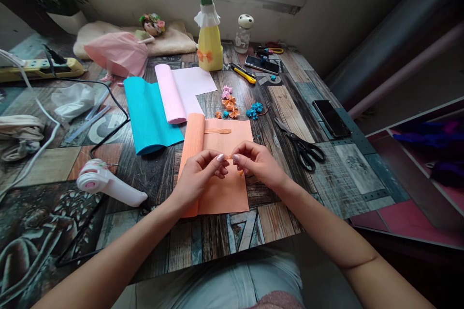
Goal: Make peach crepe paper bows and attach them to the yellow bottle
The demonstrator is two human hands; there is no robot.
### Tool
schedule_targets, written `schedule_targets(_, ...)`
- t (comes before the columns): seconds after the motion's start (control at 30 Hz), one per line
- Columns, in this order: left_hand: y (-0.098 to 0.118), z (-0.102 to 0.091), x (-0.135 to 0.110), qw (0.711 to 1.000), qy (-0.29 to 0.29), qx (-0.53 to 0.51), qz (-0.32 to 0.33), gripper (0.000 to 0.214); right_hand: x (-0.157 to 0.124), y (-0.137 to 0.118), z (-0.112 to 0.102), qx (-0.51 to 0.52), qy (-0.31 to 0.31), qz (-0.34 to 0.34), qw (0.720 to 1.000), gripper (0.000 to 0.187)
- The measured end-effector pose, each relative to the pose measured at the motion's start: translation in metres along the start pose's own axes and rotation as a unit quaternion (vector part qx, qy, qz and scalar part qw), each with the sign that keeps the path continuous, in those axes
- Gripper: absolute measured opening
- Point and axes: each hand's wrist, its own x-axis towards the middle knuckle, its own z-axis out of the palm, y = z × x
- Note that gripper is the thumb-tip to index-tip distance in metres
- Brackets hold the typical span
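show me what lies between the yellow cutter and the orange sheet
In the head view, pink flowers and orange flowers lie there, with a small teal piece near the orange sheet.

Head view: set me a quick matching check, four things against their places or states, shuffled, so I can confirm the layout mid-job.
1. Small orange piece
2. Orange roll
3. Black scissors
4. White hand-held tool

A. Beside the left forearm
B. Partly unrolled, with its sheet beneath the hands
C. Pinched between left hand and right hand
D. Between the orange sheet and the rightmost phone

Pairs: 1-C, 2-B, 3-D, 4-A
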Motion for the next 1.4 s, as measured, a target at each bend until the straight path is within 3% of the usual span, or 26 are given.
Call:
schedule_targets(0.17,0.000,0.000,-0.001,1.000,0.017,-0.027,-0.001,0.029,0.014,0.005,-0.017,-0.078,0.064,-0.052,0.993,0.019)
schedule_targets(0.33,0.000,0.001,-0.003,1.000,0.004,-0.012,-0.002,0.029,0.051,0.018,-0.051,-0.287,0.172,-0.133,0.933,0.010)
schedule_targets(0.43,-0.001,0.001,-0.003,1.000,-0.001,-0.002,0.005,0.028,0.070,0.028,-0.063,-0.352,0.191,-0.155,0.903,0.008)
schedule_targets(0.8,-0.002,0.000,-0.003,0.999,-0.017,0.025,0.017,0.026,0.095,0.043,-0.075,-0.448,0.208,-0.156,0.855,0.010)
schedule_targets(1.17,-0.001,0.001,-0.005,0.999,-0.020,0.037,0.022,0.023,0.090,0.042,-0.076,-0.432,0.213,-0.161,0.861,0.011)
schedule_targets(1.3,0.002,0.000,-0.006,0.997,-0.021,0.058,0.041,0.022,0.073,0.023,-0.077,-0.383,0.225,-0.185,0.877,0.012)
schedule_targets(1.4,0.005,0.000,-0.006,0.995,-0.014,0.078,0.059,0.021,0.050,0.010,-0.075,-0.368,0.186,-0.193,0.890,0.012)
